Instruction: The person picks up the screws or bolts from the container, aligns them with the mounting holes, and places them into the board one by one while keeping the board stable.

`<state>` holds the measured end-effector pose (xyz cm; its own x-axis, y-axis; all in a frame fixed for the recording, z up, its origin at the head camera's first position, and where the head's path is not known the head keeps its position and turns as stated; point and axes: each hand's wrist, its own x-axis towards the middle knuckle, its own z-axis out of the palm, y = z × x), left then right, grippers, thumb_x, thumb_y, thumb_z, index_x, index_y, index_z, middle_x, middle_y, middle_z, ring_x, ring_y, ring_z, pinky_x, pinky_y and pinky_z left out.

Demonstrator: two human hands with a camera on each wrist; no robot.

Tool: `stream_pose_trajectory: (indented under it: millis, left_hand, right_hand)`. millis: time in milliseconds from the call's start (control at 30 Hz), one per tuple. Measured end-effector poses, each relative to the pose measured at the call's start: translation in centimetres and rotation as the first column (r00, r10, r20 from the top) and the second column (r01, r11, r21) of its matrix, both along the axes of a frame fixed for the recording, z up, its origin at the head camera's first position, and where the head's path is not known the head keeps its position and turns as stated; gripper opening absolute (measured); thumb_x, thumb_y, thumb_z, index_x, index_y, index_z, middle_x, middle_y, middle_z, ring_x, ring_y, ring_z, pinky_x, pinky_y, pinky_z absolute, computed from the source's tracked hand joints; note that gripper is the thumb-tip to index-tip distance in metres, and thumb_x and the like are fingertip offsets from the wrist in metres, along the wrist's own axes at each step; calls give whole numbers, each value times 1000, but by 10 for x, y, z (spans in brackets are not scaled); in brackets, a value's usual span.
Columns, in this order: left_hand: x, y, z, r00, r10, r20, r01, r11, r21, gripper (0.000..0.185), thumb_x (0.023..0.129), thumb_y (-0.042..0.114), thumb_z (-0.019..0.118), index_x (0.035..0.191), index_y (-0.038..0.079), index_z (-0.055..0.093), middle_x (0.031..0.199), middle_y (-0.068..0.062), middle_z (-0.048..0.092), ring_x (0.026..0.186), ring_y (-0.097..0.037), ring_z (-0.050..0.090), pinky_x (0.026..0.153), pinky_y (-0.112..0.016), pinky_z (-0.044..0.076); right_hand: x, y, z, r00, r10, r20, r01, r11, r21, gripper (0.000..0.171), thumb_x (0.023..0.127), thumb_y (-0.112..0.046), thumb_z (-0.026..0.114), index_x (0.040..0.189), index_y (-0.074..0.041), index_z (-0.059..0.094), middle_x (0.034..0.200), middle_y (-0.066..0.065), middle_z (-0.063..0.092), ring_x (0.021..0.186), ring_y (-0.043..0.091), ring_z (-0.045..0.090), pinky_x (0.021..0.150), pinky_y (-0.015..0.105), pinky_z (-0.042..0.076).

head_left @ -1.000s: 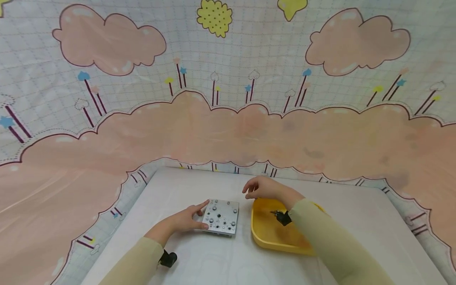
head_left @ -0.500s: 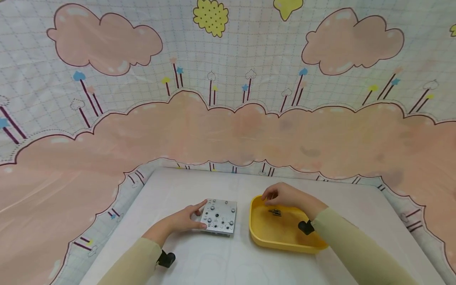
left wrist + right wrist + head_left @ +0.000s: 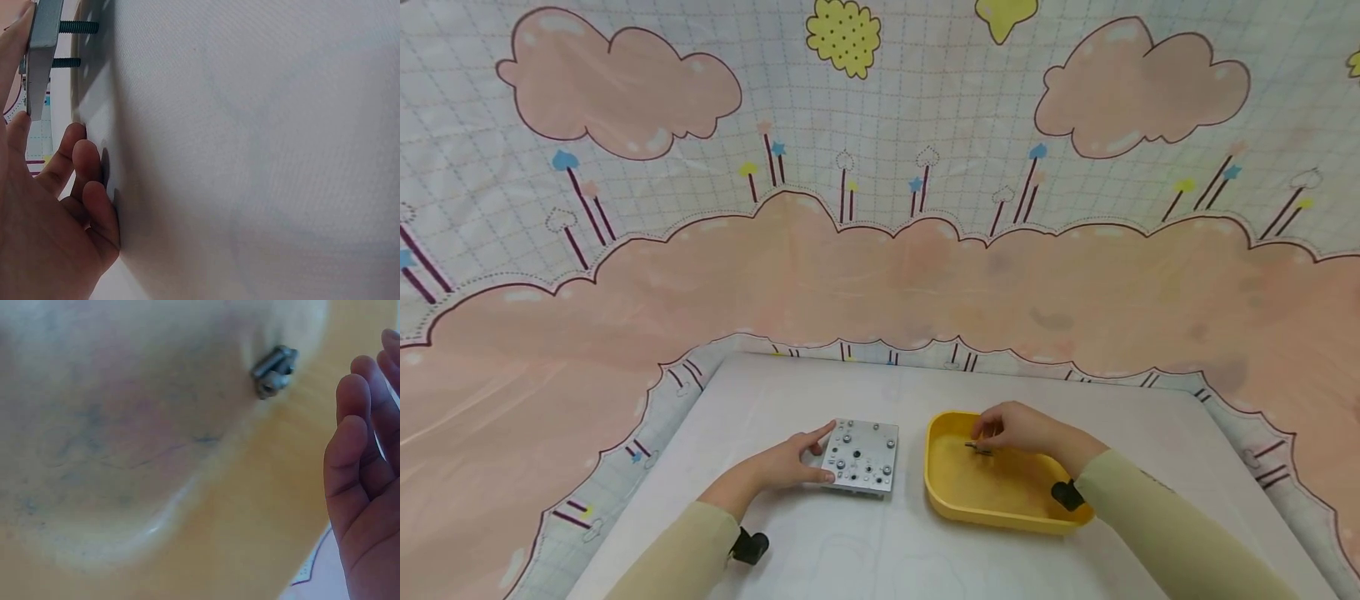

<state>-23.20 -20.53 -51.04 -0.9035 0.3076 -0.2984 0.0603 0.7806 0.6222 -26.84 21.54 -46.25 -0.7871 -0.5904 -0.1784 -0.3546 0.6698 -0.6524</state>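
Note:
My left hand [image 3: 786,462] holds the left side of a silver metal plate [image 3: 874,447] between index finger and thumb. Round holes and screw heads dot the plate's top. In the left wrist view, threaded screws [image 3: 79,27] stick out from the underside of the plate [image 3: 45,37], and the other fingers [image 3: 85,159] curl loosely near the table. My right hand [image 3: 1026,431] reaches down into a yellow tray [image 3: 1000,518]. Its fingertips are close by a few small metal pieces like screws [image 3: 977,448]. In the right wrist view, these screws [image 3: 274,372] lie bunched on the tray floor, apart from the relaxed fingers [image 3: 347,456].
Both things stand on a white-covered table [image 3: 820,550], plate on the left, tray on the right. Behind the table hangs a patterned cloth [image 3: 880,283] with clouds and stars. A small black device [image 3: 750,547] sits at the left wrist, another [image 3: 1067,495] at the right.
My right hand has moved from beyond the tray's far left rim rightward and down into it, over the screws. The left hand stays on the plate; the view has shifted slightly.

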Motion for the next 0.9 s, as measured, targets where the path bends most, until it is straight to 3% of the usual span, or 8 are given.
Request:
stream_pose_trajectory:
  millis: [367,533,700,900]
  left_hand:
    - [1,1,3,1000,8,3,-8,1000,-3,98,76,47,83,157,34,29,122,-3,51,107,-25,46,101,-54,37]
    - [1,1,2,1000,7,4,-7,1000,3,98,76,47,83,157,34,30,121,-3,51,107,-25,46,100,-53,37]
    - [1,0,1,1000,12,3,-12,1000,-8,97,76,49,83,156,35,30,121,-2,50,107,-25,46,100,-53,37]
    - [0,1,0,1000,20,12,-20,1000,-3,98,75,49,83,156,36,29,121,-1,50,107,-24,46,100,-53,37]
  right_hand:
    - [0,-1,-14,998,56,-36,-50,988,146,7,89,-11,72,95,-16,72,80,-7,60,75,13,53,71,29,46]
    - [0,-3,-17,999,31,-28,-25,982,189,9,89,-10,72,94,-17,71,81,-7,59,77,14,53,75,33,46]
    - [-1,-4,-24,999,-2,-39,11,975,220,9,89,-13,74,95,-18,70,81,-6,58,78,14,53,76,34,46]
    - [-1,-6,-29,997,27,-66,-12,976,218,7,89,-13,74,93,-18,70,78,-6,57,74,13,52,72,32,44]
